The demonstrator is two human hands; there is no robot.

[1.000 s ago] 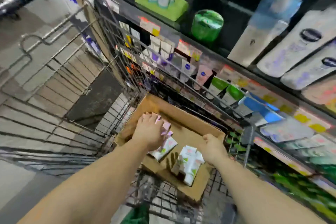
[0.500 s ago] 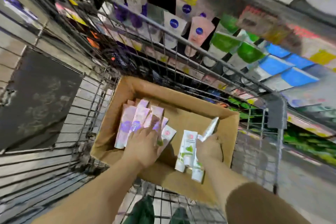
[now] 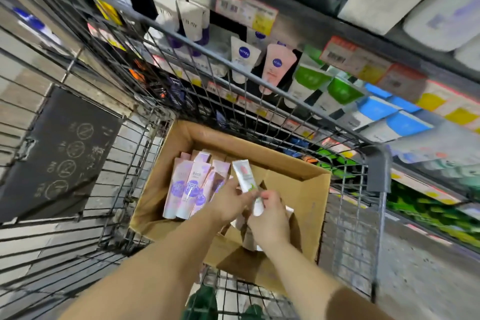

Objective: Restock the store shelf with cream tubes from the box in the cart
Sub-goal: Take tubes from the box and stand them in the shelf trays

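I have both hands over the cardboard box (image 3: 298,189) in the wire cart (image 3: 374,205). The white cream tube (image 3: 245,179) with a pink and green print is lifted clear of the box; the left hand (image 3: 228,201) pinches its lower body with curled fingers, and the right hand (image 3: 270,213) grips the cap end. I judge it light and soft-walled, with a smooth skin that could slip, so I would hold it near the stiffer cap shoulder or the flat crimp, not squeeze mid-body. The pink and purple tubes (image 3: 185,189) lie packed along the box's left side; their lettering is too blurred to read. On the store shelf (image 3: 350,58) beyond the cart I read "NIVEA" on a white tube (image 3: 243,60), and what looks like "OLAY" on a paler one (image 3: 191,23). The price tags are unreadable.
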